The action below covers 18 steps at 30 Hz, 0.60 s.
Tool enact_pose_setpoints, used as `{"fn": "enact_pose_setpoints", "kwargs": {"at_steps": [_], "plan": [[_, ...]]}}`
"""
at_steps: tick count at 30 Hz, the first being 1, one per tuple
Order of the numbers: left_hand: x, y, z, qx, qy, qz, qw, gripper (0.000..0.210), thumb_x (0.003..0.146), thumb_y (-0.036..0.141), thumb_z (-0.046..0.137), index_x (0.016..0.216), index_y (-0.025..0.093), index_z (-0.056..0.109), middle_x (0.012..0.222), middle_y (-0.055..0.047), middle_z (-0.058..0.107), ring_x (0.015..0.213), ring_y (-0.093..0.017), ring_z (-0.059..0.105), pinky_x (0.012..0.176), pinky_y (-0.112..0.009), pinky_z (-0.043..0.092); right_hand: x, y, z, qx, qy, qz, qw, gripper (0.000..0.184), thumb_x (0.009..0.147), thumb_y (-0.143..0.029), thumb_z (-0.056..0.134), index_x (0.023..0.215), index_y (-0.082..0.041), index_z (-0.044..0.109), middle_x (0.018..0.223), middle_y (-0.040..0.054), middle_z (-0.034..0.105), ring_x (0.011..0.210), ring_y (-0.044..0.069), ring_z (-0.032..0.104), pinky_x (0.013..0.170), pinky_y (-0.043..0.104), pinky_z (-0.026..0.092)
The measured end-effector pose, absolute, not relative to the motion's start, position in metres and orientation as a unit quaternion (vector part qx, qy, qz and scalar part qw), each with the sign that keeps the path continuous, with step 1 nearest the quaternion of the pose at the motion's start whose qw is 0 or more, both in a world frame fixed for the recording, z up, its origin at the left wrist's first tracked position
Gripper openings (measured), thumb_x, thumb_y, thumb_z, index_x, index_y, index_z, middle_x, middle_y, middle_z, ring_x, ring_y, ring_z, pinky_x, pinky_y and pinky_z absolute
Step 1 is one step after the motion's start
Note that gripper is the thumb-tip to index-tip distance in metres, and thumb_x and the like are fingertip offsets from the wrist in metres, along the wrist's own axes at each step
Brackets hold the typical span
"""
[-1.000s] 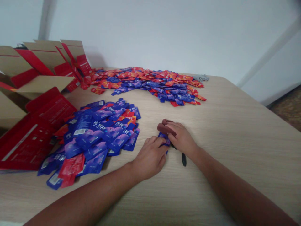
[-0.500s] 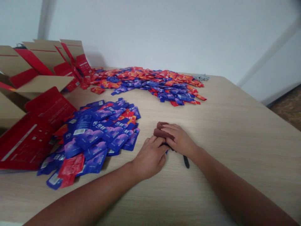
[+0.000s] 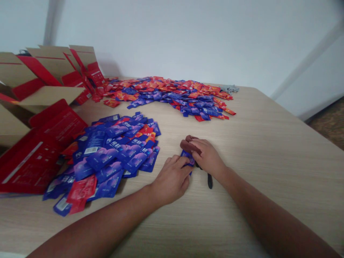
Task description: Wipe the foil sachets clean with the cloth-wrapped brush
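Note:
On the table in front of me, my left hand [image 3: 172, 178] presses its curled fingers onto a blue and purple sachet [image 3: 187, 156], which is partly covered by both hands. Close to its right, my right hand [image 3: 208, 156] is closed round a brown, folded, cloth-like piece [image 3: 189, 146] just above the sachet's far end. From beneath the right hand a narrow black strip [image 3: 210, 181] sticks out toward me. Its other end is hidden, so I cannot tell whether it belongs to the brown piece.
Left of my hands lies a pile of mostly blue sachets [image 3: 115, 152]. Red cardboard boxes [image 3: 40, 157] with raised flaps stand at the left. Along the wall stretches a long heap of red and blue sachets [image 3: 166, 91], with a grey cloth-like item [image 3: 229, 89] at its right end.
My right hand and the brown piece have shifted slightly away and to the right, baring more of the blue sachet. The black strip has swung a little left. My left hand stays put.

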<state>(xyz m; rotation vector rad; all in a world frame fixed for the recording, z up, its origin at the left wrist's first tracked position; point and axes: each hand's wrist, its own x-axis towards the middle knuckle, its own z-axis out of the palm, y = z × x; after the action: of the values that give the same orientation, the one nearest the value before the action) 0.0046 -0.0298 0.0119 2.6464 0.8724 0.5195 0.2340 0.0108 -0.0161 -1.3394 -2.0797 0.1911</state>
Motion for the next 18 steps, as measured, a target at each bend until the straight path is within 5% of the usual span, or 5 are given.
{"fn": "enact_pose_setpoints", "kwargs": {"at_steps": [18], "plan": [[0.0039,-0.0302,0.0133,0.921,0.307,0.178,0.159,0.031,0.095,0.018,0.062,0.123,0.026,0.072,0.126,-0.008,0.065,0.123,-0.031,0.054,0.103,-0.049,0.049,0.2285,0.0009,-0.011,-0.43,-0.828,0.103,0.345,0.055,0.084,-0.013,0.064,0.136,-0.029,0.069,0.143,0.0071,0.071,0.136,0.031,0.063,0.117,0.056,0.05]]}}
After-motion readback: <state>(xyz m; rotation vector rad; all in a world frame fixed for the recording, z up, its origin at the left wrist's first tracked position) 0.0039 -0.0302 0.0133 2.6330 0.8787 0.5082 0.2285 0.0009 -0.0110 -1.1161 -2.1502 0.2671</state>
